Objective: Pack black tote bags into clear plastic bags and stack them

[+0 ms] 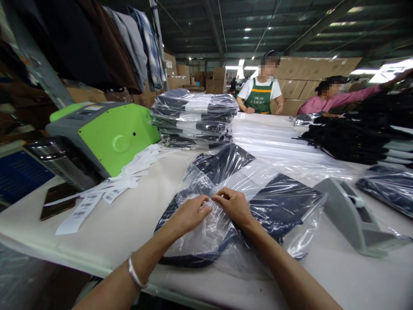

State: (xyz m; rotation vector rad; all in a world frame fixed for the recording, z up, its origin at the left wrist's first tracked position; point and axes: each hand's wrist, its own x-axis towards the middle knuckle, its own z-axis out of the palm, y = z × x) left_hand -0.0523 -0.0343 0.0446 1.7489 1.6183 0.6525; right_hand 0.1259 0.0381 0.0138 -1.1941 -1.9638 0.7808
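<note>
The left hand (190,212) and the right hand (234,206) meet near the middle of the counter (129,228), fingertips almost touching, both pinching the clear plastic of a bag (226,224) that lies flat in front of the person. Inside the bag is a dark garment (284,204), folded, with one dark edge curving out along the near side below the wrists. A bangle (135,273) sits on the left forearm.

A second bagged dark piece (222,163) lies just beyond the hands, partly under the same loose plastic. Behind it stands a stack (193,118) of bagged garments, piled several high. To the left of the stack sits a green and grey machine (103,133), with a strip of white labels (106,189) trailing from it across the counter toward the near edge. A dark phone (58,200) lies beside the labels, and a metal cylinder (51,155) stands at the machine's left.

To the right of the bag a grey tape dispenser (348,211) rests on the counter. Farther right lie more bagged pieces (387,189) and a heap of black garments (348,133).

Across the counter a person in a green apron (260,100) stands facing it, and another person in a pink top (335,101) leans over the far right side. Cartons (309,69) are stacked behind them, and clothes (129,43) hang at the upper left.
</note>
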